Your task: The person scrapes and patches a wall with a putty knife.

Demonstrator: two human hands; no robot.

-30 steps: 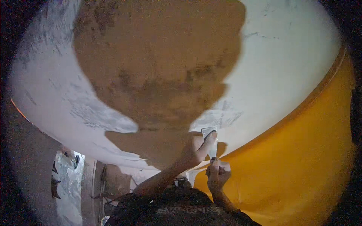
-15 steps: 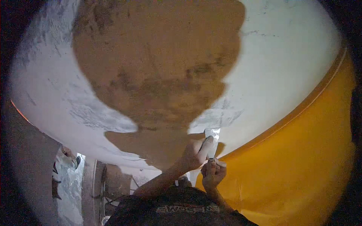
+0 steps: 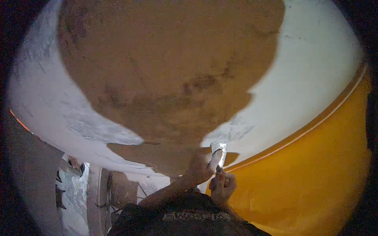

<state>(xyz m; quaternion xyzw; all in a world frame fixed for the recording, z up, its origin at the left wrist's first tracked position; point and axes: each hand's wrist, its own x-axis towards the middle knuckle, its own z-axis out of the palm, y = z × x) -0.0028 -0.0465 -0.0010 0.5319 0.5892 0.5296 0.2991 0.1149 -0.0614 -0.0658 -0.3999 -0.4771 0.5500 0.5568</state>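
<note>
A putty knife (image 3: 219, 148) with a bright metal blade is held upright low in front of my body, its wide edge up. My left hand (image 3: 202, 164) pinches the blade, thumb flat along its face. Just below, my right hand (image 3: 223, 186) is closed around the narrow lower end; the handle is mostly hidden in its fingers. Behind both hands curves a large white surface (image 3: 307, 78) with grey smeared patches (image 3: 236, 128) near the blade. I cannot tell whether the blade touches it.
A broad brown shadow (image 3: 169, 59) covers the middle of the white surface. Yellow sheeting (image 3: 299, 185) hangs along its lower right edge. At lower left are a pale, shiny strip (image 3: 75, 196) and a dark upright post (image 3: 103, 188).
The putty knife and both hands sit slightly lower in view, and the blade looks shorter. The shadow has widened to both sides. My grip looks the same.
</note>
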